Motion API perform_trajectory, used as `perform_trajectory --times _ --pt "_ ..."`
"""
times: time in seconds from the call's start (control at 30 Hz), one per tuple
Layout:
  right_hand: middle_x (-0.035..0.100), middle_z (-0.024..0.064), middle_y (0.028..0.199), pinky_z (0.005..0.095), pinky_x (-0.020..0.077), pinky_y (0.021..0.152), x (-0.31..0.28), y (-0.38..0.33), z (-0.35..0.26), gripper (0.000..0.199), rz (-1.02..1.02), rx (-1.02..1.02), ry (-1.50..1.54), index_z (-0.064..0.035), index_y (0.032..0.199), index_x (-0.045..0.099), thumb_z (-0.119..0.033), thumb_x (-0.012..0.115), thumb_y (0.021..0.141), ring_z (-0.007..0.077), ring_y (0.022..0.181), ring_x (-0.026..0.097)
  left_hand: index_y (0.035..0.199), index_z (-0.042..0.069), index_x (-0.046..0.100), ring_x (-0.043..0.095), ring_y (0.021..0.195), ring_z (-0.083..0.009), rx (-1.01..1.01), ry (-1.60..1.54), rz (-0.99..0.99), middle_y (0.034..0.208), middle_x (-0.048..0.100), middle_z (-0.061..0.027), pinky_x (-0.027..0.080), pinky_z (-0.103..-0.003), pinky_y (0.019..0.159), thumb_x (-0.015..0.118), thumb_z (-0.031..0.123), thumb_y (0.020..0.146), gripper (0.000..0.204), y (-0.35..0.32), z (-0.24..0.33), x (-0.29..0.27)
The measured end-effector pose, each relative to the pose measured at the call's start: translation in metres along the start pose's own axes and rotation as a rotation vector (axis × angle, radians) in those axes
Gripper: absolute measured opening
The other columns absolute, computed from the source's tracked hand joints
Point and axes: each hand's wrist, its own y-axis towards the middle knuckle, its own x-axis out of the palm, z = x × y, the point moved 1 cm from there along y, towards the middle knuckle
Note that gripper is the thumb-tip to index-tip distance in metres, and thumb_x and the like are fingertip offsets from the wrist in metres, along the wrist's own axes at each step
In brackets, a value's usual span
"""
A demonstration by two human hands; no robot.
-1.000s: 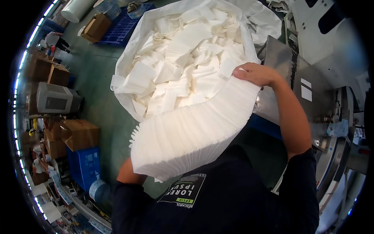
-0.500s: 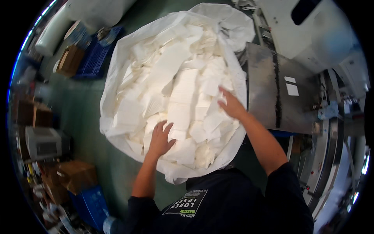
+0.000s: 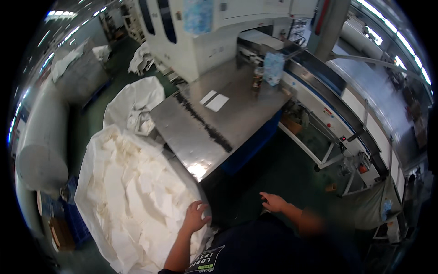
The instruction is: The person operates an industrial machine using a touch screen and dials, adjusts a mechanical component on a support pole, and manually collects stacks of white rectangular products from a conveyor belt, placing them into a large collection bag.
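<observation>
A big white sack point(image 3: 93, 155) stands open on the floor at lower left, filled with loose white paper sheets point(image 3: 132, 201). My left hand point(image 3: 195, 217) rests with spread fingers on the sack's near right edge, touching the paper. My right hand point(image 3: 273, 202) hovers empty over the dark green floor, fingers apart, just below the steel table point(image 3: 214, 118). Neither hand holds anything.
On the steel table lie white paper slips point(image 3: 213, 100), a bottle point(image 3: 257, 77) and a blue-white pack point(image 3: 273, 67). A second white sack point(image 3: 134, 102) stands behind the first. A large white paper roll point(image 3: 43, 146) is at far left. A machine line point(image 3: 337, 109) runs along the right.
A thick stack of white sheets was dropped into the sack. Both hands have left the paper pile; the view swung right toward the steel table and machine.
</observation>
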Motion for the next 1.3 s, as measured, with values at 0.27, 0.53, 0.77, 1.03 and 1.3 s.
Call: perform_trajectory --times 0.27,0.53,0.77,1.03,1.3 --pt "0.07 0.0145 0.126 0.0428 0.0547 0.095 -0.044 -0.062 0.182 0.059 0.089 -0.039 0.163 -0.0048 0.148 0.045 -0.029 0.064 0.097 0.032 0.108 0.07 0.126 0.011 0.068 0.052 0.13 -0.037 0.183 0.142 0.016 0.135 0.06 -0.0145 0.043 -0.049 0.11 0.08 0.032 0.08 0.052 0.195 0.178 0.056" --pt "0.073 0.0131 0.12 0.0377 0.0568 0.089 -0.161 -0.11 0.282 0.053 0.423 0.114 0.51 -0.0025 0.143 0.051 -0.02 0.066 0.096 0.0276 0.1 0.073 0.129 0.013 0.066 0.05 0.134 -0.0355 0.541 0.034 -0.335 0.139 0.058 -0.0118 0.041 -0.047 0.113 0.073 0.035 0.088 0.047 0.318 0.368 0.143" --pt "0.074 0.0126 0.115 0.0333 0.0572 0.084 -0.184 -0.098 0.345 0.051 0.698 0.196 0.742 -0.002 0.14 0.054 -0.014 0.069 0.093 0.0213 0.094 0.073 0.125 0.01 0.068 0.05 0.132 -0.036 0.503 -0.02 -0.425 0.137 0.06 -0.0121 0.042 -0.046 0.112 0.072 0.035 0.09 0.043 0.468 0.368 0.185" --pt "0.073 0.0141 0.11 0.0344 0.0567 0.082 -0.324 -0.07 0.402 0.045 0.984 0.39 0.594 0.0007 0.136 0.056 -0.007 0.067 0.092 0.0203 0.092 0.072 0.127 0.006 0.066 0.052 0.129 -0.0368 0.755 -0.242 -0.518 0.134 0.06 -0.0144 0.042 -0.045 0.112 0.07 0.032 0.092 0.043 0.644 0.467 0.211" --pt "0.07 0.0138 0.11 0.0362 0.0527 0.083 -0.515 -0.022 0.457 0.039 1.228 0.326 0.487 0.0016 0.131 0.06 -0.004 0.063 0.093 0.0247 0.093 0.065 0.13 0.006 0.062 0.052 0.128 -0.0365 0.66 -0.365 -0.466 0.134 0.058 -0.0156 0.042 -0.043 0.11 0.068 0.029 0.095 0.042 0.809 0.532 0.18"
